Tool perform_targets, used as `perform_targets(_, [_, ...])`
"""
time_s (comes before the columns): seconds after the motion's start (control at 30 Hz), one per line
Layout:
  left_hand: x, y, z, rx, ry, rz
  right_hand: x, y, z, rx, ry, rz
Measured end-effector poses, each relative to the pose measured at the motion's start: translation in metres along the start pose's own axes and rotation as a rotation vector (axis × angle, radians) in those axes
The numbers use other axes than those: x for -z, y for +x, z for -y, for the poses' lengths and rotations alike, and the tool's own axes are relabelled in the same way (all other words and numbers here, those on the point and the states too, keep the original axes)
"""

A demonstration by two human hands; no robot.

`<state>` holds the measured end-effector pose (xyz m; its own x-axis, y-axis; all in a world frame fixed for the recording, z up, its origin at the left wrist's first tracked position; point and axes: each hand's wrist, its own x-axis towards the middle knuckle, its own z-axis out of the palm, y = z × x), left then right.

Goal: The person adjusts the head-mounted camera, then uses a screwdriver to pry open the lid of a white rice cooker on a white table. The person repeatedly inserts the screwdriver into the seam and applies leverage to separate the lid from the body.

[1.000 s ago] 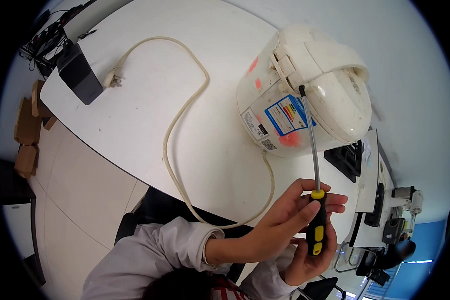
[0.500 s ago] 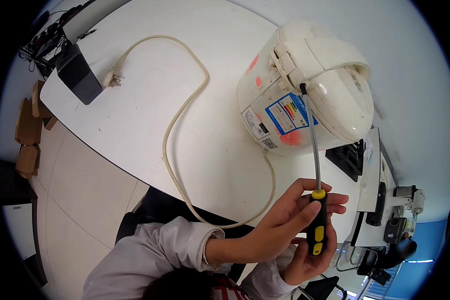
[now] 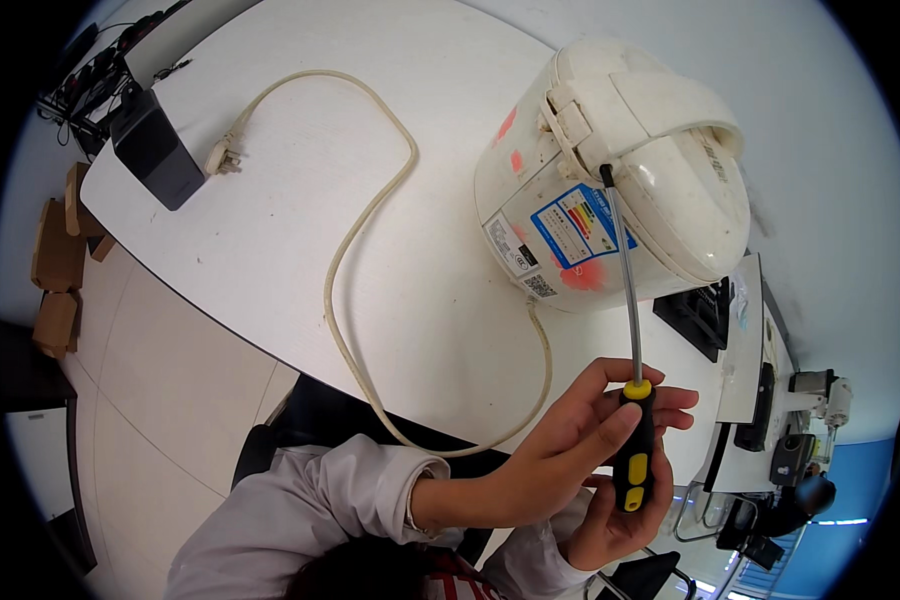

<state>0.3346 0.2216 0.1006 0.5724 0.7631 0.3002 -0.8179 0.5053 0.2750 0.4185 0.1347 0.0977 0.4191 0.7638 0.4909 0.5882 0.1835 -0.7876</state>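
A long screwdriver [image 3: 627,290] with a black and yellow handle points away from me. My left hand [image 3: 570,440] pinches the upper handle between thumb and fingers. Lower down, my right hand [image 3: 615,530] holds the handle's butt end with its fingertips. The dark tip meets the hinge area of a white rice cooker [image 3: 515,205], just below the lid's edge; whether it sits in a screw is hidden. The cooker has red flower prints, a blue label and a curved carrying handle [image 3: 670,105]. From its base runs a cream power cord [image 3: 332,290] ending in a plug [image 3: 222,157].
Everything stands on a white table [image 3: 270,230] with a curved edge. A dark grey box [image 3: 157,150] is at its far left. Cardboard boxes [image 3: 58,250] lie beyond on the left. To the right are a black device [image 3: 698,318], another desk and a person [image 3: 785,505].
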Motion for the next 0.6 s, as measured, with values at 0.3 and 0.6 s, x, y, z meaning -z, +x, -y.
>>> perform_targets(0.3, [-0.0002,-0.0006,0.0003,-0.014,0.028,0.003,0.0005,-0.0017,-0.0017,-0.004,0.019,-0.007])
perform_targets(0.6, [-0.0033,-0.0017,-0.0008,0.015,-0.021,-0.044,0.0010,-0.0002,0.0004,0.009,0.014,0.017])
